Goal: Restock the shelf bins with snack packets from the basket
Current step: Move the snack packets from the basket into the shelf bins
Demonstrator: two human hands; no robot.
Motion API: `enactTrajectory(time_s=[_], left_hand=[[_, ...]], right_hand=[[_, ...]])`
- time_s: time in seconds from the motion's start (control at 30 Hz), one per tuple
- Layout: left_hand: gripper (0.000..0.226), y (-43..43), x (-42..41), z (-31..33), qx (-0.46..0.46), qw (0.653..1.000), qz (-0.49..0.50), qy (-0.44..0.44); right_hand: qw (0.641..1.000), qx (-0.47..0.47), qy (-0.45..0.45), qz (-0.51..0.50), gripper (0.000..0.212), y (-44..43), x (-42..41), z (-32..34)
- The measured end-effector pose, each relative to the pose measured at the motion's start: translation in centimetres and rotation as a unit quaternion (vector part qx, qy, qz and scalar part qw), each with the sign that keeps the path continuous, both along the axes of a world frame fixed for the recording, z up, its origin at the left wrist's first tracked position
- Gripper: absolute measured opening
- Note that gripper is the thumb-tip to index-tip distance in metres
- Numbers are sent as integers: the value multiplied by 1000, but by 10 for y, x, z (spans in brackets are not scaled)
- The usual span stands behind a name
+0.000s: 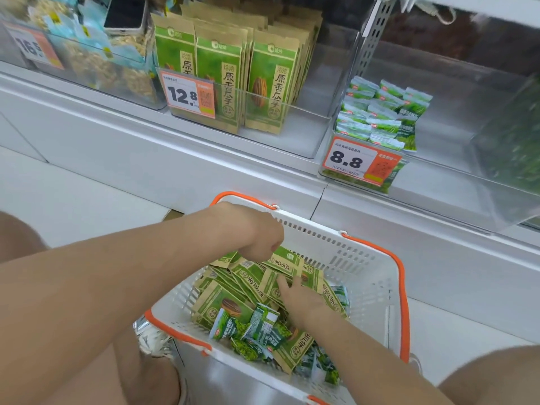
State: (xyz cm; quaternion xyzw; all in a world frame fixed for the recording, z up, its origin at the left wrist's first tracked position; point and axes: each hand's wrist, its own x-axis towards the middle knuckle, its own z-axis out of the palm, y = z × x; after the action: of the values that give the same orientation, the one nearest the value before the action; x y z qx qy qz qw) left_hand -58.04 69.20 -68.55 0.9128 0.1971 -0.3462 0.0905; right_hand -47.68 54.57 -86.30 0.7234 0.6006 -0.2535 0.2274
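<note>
A white basket (365, 267) with orange handles sits on the floor below the shelf. It holds several green-and-tan seed packets (251, 280) and small green snack packets (257, 328). My left hand (257, 235) reaches into the far side of the basket, its fingers curled round the top of a seed packet (285, 257). Over the middle of the pile, my right hand (298, 296) rests with straight fingers on the seed packets. On the shelf, a clear bin (298, 127) holds upright seed packets (268, 83), and the bin to its right (438, 159) holds small green packets (377, 112).
Price tags reading 12.8 (187, 96) and 8.8 (355, 160) hang on the bin fronts. A bin of pale snack bags (96, 59) stands at the upper left with a phone (125, 13) lying on top. My knees flank the basket.
</note>
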Motion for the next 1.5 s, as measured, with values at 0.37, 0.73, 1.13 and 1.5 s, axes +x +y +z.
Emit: enactTrajectory(time_s=[0.37,0.73,1.13,1.5], left_hand=[[32,1,-2,36,-9,1000,22,7],[69,44,-38,118,-57,970,187,-145],[39,61,-54,152,-302,763,366,-438],[28,90,-49,162,-30,775,330,-538]], right_hand=[[968,173,143,-115,34,30,21,52],[593,160,631,-475,47,79,-8,241],[718,573,342,-198,45,82,10,266],[588,735,282,-186,24,116,19,303]])
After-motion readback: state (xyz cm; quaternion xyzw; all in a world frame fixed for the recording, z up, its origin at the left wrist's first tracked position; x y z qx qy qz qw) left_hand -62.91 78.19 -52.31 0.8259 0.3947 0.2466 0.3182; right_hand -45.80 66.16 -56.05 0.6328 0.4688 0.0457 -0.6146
